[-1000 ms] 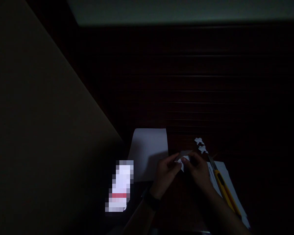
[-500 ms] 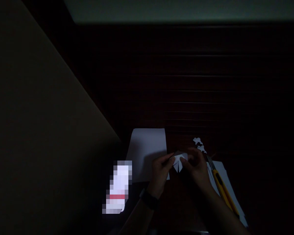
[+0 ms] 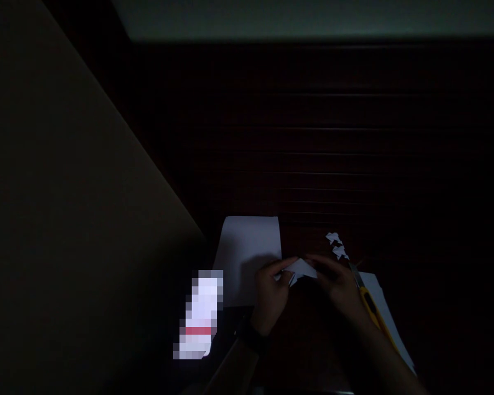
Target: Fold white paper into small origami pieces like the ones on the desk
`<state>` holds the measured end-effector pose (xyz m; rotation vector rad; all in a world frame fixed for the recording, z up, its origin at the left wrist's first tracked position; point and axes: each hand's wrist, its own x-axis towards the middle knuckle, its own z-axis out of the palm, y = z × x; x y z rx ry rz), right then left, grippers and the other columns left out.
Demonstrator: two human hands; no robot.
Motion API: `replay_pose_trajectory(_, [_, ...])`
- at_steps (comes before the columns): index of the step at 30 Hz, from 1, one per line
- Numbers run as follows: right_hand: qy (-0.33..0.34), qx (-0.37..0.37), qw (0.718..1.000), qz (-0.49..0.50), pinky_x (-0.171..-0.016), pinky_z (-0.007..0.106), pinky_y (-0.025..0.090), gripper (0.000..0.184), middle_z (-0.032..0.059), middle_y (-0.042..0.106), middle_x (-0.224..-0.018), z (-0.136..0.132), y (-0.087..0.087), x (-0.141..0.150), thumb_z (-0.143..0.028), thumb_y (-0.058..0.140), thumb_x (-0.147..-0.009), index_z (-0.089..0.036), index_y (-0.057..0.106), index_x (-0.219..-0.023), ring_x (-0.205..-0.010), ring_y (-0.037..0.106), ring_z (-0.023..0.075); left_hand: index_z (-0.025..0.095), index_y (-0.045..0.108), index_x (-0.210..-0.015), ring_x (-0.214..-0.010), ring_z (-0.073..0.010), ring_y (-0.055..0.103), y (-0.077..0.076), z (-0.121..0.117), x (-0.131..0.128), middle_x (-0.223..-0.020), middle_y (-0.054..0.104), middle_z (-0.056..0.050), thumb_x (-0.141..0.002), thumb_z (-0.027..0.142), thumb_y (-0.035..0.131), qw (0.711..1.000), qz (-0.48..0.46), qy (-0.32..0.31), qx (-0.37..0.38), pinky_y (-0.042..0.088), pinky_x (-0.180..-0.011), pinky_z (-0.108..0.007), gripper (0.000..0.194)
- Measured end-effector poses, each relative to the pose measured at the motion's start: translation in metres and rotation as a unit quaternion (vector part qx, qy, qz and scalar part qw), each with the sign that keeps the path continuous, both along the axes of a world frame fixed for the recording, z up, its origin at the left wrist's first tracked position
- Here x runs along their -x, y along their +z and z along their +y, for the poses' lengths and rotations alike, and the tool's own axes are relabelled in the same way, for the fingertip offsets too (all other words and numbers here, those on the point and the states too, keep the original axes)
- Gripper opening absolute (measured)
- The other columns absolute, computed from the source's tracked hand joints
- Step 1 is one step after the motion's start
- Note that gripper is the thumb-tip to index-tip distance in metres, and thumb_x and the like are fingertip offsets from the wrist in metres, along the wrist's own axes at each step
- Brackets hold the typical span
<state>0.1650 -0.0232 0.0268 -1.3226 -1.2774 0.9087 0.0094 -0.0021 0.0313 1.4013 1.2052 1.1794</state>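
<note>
Between my two hands is a small piece of folded white paper (image 3: 300, 267), with a triangular flap facing up and narrower points below it. My left hand (image 3: 270, 291), with a dark band at the wrist, pinches its left side. On the other side my right hand (image 3: 340, 285) has its fingers closed at the paper's right edge; the fingertips are partly in shadow. Beyond the right hand lie two small folded white paper pieces (image 3: 336, 245). A yellow utility knife (image 3: 376, 315), blade out, rests beside my right forearm.
A large white paper sheet (image 3: 251, 236) lies behind my left hand. More white paper (image 3: 389, 321) is under the knife. A lit, pixelated phone-like screen (image 3: 200, 312) glows at left. A pale wall or panel (image 3: 86, 192) borders the left; dark slatted wood (image 3: 313, 137) stands behind.
A flap of the folded paper now lies across its front as a wide triangle, covering much of the points seen before. My right fingers have shifted along its upper right edge.
</note>
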Motion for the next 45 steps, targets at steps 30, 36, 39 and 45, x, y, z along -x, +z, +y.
replay_pose_trajectory(30, [0.033,0.125,0.972,0.198,-0.051,0.024,0.042,0.034,0.0000,0.064,-0.067,0.005,-0.017,-0.002,-0.015,0.073,-0.060,-0.019,0.064,-0.093,-0.056,0.057,0.0145,0.012,0.073,-0.081,-0.072,-0.0214,0.064,-0.018,0.001,0.003,-0.079,0.072,-0.011,-0.064,0.029,0.071,0.977,-0.107,-0.080,0.165,0.049,-0.064,-0.028,0.024])
replay_pose_trajectory(36, [0.032,0.108,0.985,0.128,-0.057,0.025,0.043,0.040,-0.0012,0.058,-0.072,0.006,-0.016,-0.002,-0.021,0.074,-0.063,-0.020,0.059,-0.100,-0.064,0.056,0.0149,0.014,0.073,-0.080,-0.074,-0.0216,0.065,-0.018,0.002,0.003,-0.080,0.072,-0.009,-0.066,0.025,0.069,0.985,-0.092,-0.055,0.137,0.050,-0.065,-0.028,0.018])
replay_pose_trajectory(39, [0.040,0.089,0.990,0.106,-0.055,0.024,0.041,0.039,-0.0043,0.052,-0.065,0.006,-0.017,-0.002,-0.020,0.073,-0.063,-0.021,0.058,-0.099,-0.060,0.052,0.0134,0.015,0.073,-0.080,-0.073,-0.0211,0.066,-0.018,0.003,0.002,-0.079,0.072,-0.008,-0.068,0.023,0.067,0.989,-0.060,-0.058,0.122,0.050,-0.065,-0.028,0.016])
replay_pose_trajectory(45, [0.014,0.031,0.997,0.070,-0.059,0.025,0.043,0.037,-0.0023,0.054,-0.075,0.005,-0.012,0.004,-0.022,0.072,-0.065,-0.023,0.055,-0.098,-0.069,0.054,0.0157,0.016,0.073,-0.080,-0.075,-0.0215,0.066,-0.015,0.003,-0.001,-0.082,0.072,-0.008,-0.069,0.023,0.065,0.995,-0.022,-0.016,0.092,0.049,-0.066,-0.028,0.015])
